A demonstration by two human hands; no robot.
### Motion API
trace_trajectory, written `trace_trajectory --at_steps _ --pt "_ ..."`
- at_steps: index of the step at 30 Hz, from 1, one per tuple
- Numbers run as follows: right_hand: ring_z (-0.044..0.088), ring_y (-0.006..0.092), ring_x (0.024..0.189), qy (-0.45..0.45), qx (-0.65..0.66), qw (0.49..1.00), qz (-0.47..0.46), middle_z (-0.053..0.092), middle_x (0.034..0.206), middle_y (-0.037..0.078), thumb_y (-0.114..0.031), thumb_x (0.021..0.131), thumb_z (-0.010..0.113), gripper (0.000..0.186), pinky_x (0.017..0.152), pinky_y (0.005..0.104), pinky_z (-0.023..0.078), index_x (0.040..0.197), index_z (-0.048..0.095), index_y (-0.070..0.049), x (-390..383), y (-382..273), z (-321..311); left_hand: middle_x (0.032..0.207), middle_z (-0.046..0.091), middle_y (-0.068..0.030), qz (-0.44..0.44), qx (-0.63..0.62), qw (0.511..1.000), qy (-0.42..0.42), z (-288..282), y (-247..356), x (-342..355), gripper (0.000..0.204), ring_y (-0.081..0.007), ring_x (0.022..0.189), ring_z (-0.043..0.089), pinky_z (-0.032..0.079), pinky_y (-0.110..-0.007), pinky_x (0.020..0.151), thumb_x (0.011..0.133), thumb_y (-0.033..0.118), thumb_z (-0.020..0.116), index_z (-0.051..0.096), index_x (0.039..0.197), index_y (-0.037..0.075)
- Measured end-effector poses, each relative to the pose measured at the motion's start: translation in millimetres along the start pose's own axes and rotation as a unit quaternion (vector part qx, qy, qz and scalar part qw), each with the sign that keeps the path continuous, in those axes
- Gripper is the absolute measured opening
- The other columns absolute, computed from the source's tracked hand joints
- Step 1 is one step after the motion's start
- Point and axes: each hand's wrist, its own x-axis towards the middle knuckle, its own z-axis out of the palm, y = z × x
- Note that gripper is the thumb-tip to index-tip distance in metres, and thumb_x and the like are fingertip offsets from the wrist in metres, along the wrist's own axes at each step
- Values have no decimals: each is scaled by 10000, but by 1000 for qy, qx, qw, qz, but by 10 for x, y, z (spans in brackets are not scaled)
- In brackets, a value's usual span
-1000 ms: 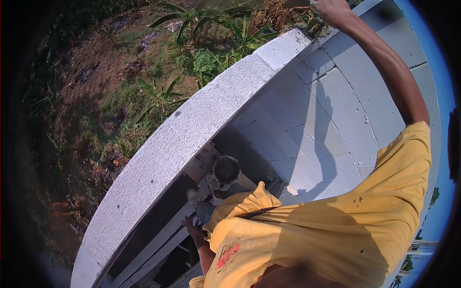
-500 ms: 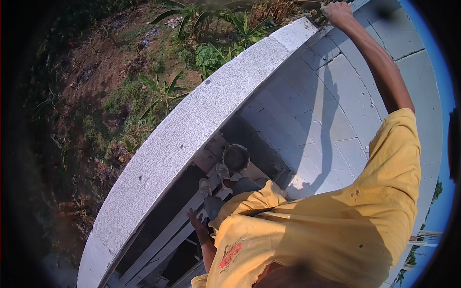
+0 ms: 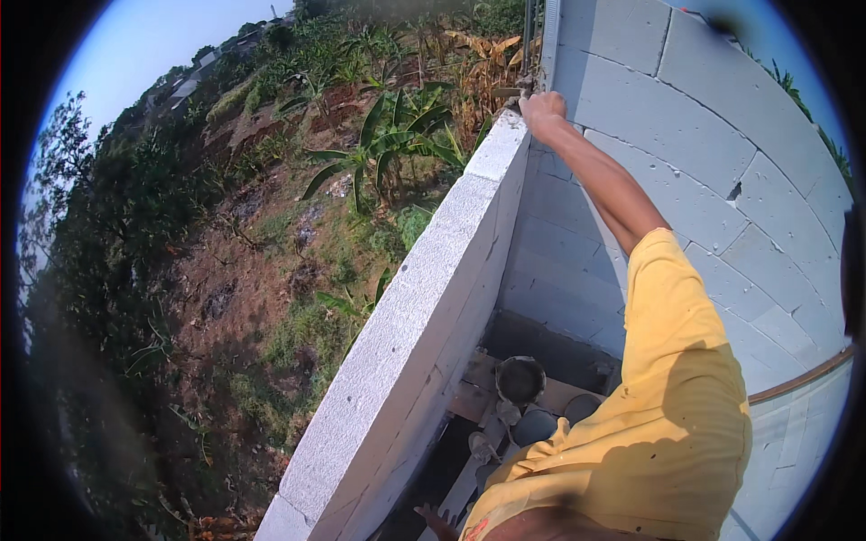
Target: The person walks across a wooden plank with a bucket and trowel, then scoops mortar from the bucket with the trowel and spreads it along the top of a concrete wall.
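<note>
My right hand grips a trowel at the far end of the white block parapet, where it meets a tall block wall. A lump of rough grey material sits at that corner, partly hidden by my fingers. My left hand is low at the bottom edge beside my body, fingers spread, holding nothing that shows. Below me, a round bucket of grey mix stands on boards, with more round containers beside it, near my feet.
Metal rods rise at the corner above my right hand. Boards span a dark opening below. Outside the parapet is a drop to sloping ground with banana plants and trees. A brown strip runs along the wall at right.
The view has swung upward, bringing more wall, sky and distant ground into frame. My right hand stays at the corner with the trowel, now appearing farther left; my left hand has dropped to the bottom edge.
</note>
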Motion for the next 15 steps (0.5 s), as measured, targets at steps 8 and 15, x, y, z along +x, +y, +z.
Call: trace_trajectory --at_steps 8,15 --pt "644 391 774 217 366 905 -12 640 905 170 -278 869 592 596 654 486 512 1402 333 -217 -1079 117 376 1403 357 -142 68 -13 996 -49 246 330 597 892 -332 1226 415 378 -478 944 819 743 392 257 1451 128" --pt "615 365 972 189 508 840 22 643 1063 159 -363 872 563 536 837 470 472 1349 402 -179 -1366 592 871 1380 390 -145 68 101 985 -120 1169 322 1424 857 -310 1198 450 417 -440 906 839 697 434 281 1439 104"
